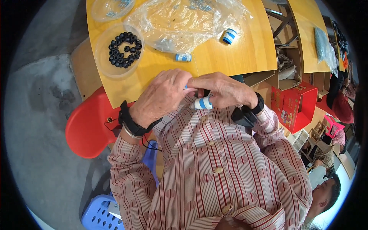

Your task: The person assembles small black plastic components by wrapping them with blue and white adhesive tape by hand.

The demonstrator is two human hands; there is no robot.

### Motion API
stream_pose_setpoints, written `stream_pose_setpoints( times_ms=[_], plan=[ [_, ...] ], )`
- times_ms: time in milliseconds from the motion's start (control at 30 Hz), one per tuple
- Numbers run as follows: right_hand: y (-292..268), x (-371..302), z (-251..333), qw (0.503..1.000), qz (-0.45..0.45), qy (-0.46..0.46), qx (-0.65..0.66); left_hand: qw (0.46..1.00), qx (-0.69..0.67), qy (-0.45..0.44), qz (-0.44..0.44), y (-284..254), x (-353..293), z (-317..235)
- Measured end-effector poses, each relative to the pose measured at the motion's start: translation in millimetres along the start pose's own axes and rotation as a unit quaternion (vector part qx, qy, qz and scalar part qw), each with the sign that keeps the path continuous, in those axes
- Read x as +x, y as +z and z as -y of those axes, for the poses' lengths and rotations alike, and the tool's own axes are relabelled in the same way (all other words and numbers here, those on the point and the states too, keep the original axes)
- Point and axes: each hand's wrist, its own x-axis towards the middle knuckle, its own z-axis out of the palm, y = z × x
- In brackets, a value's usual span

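My left hand (pixel 165 93) and my right hand (pixel 227 89) meet in front of my body, just off the near table edge. Both have fingers bent and pressed together. A small blue bit (pixel 186 87) shows where the fingertips touch; what is pinched there is mostly hidden. A blue-and-white striped tube (pixel 202 102) sits below my right fingers; whether it is worn on a finger or held, I cannot tell. Similar striped tubes lie on the table, one (pixel 229 36) at the right and another (pixel 183 57) beside the clear plastic bag (pixel 168 27).
A clear round tub (pixel 100 57) of black beads (pixel 121 59) stands at the table's left. Behind it is another clear tub (pixel 100 15) with small silvery pieces. A red chair (pixel 87 124) is at left, a red box (pixel 293 105) at right. Other people are at far right.
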Motion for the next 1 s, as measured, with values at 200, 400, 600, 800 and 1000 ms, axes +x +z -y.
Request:
stream_pose_setpoints(
  times_ms=[200,400,600,800,1000],
  plan=[
    [-4,7,-1,0.998,0.018,0.011,0.065,0.999,-0.001,0.043,-0.033,-6,9,-2],
    [2,6,-15,0.954,0.085,0.056,0.282,0.998,0.005,0.048,-0.034,-2,11,-1],
    [-5,-2,-12,0.894,0.091,0.070,0.434,0.995,-0.082,-0.034,-0.041,-18,3,2],
    [-5,-9,-15,0.930,0.056,0.088,0.352,0.979,-0.058,-0.169,-0.099,-43,-17,13],
    [-11,-29,-21,0.912,-0.174,0.218,0.300,0.927,0.062,-0.285,-0.235,-75,-45,50]
  ],
)
